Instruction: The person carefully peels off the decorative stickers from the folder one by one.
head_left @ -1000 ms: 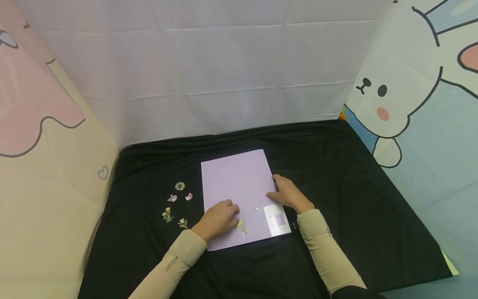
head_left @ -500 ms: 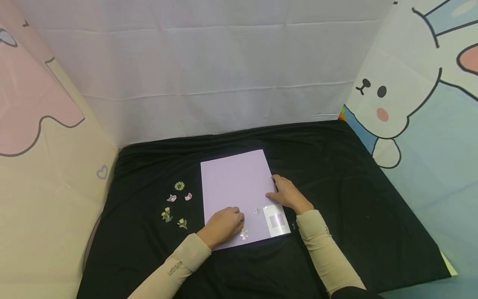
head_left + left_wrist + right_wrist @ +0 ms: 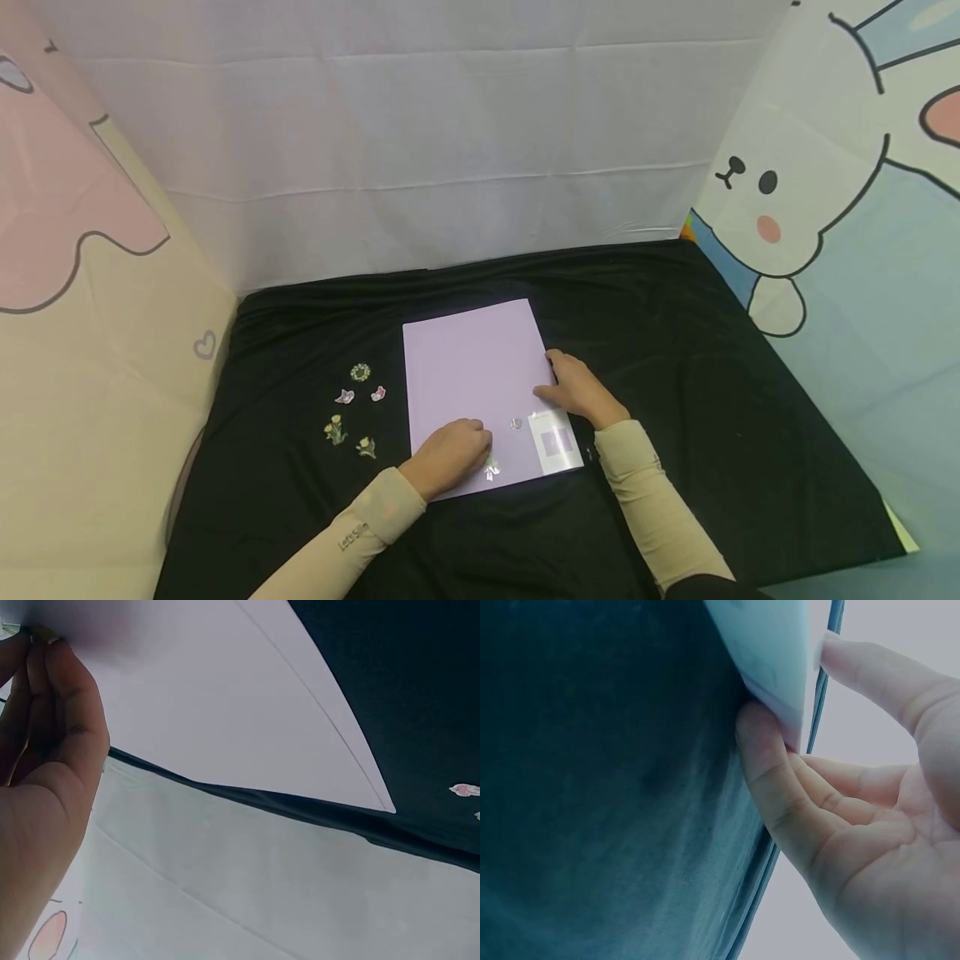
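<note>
A lilac folder [image 3: 472, 358] lies flat on black cloth, slightly turned. My left hand [image 3: 447, 457] is over its lower part, fingers curled, pinching a yellow flower sticker [image 3: 491, 471]; only the pale lower end with a bow shows in the head view. In the left wrist view, a bit of yellow shows at the left hand's [image 3: 56, 705] fingertips. My right hand [image 3: 581, 387] holds the folder's right edge. In the right wrist view, that hand [image 3: 855, 802] has its thumb on the top side and its fingers along the edge.
Left of the folder lie a wreath sticker [image 3: 361, 372], two small pinkish stickers [image 3: 378, 393] and two yellow flower stickers [image 3: 335, 430]. A small clear round piece [image 3: 517, 423] and a white label [image 3: 556, 442] are on the folder. Printed fabric walls [image 3: 480, 150] surround the black cloth [image 3: 712, 417].
My left hand has shifted slightly right and down, its fingers now closing over the flower sticker's yellow top. My right hand and the folder stay put.
</note>
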Available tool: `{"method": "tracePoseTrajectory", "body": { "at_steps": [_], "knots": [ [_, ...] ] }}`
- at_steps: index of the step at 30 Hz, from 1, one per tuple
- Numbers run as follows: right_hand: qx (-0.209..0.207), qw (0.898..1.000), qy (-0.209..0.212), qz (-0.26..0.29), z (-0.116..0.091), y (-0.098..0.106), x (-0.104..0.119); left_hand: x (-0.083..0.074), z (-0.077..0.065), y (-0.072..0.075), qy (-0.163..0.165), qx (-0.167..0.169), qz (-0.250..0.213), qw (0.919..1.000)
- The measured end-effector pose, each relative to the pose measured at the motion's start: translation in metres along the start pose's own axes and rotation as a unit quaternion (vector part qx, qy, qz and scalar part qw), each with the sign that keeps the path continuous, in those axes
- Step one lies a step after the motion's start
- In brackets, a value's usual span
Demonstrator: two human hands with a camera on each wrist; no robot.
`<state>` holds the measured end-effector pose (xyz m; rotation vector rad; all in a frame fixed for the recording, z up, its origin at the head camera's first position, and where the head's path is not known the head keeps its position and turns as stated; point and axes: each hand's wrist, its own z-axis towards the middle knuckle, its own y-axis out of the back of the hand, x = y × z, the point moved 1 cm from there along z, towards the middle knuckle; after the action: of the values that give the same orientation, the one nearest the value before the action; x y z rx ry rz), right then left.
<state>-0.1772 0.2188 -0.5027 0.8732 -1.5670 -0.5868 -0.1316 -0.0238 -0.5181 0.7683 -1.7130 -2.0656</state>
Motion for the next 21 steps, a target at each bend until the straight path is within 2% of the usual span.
{"method": "tracePoseTrajectory", "body": {
  "at_steps": [7,14,21],
  "knots": [
    [-0.001,1.0,0.006,-0.006,0.0016,0.0011,-0.0005,0.0013,0.0024,0.001,0.008,-0.004,-0.01,0.9999],
    [-0.002,1.0,0.007,-0.002,0.0014,0.0008,-0.001,0.0007,0.0032,-0.0001,-0.006,-0.001,-0.01,0.9999],
    [-0.003,1.0,0.001,-0.003,0.0008,0.0006,-0.0007,0.0001,0.0049,0.0012,0.0,0.016,-0.033,0.9993]
  ]
}}
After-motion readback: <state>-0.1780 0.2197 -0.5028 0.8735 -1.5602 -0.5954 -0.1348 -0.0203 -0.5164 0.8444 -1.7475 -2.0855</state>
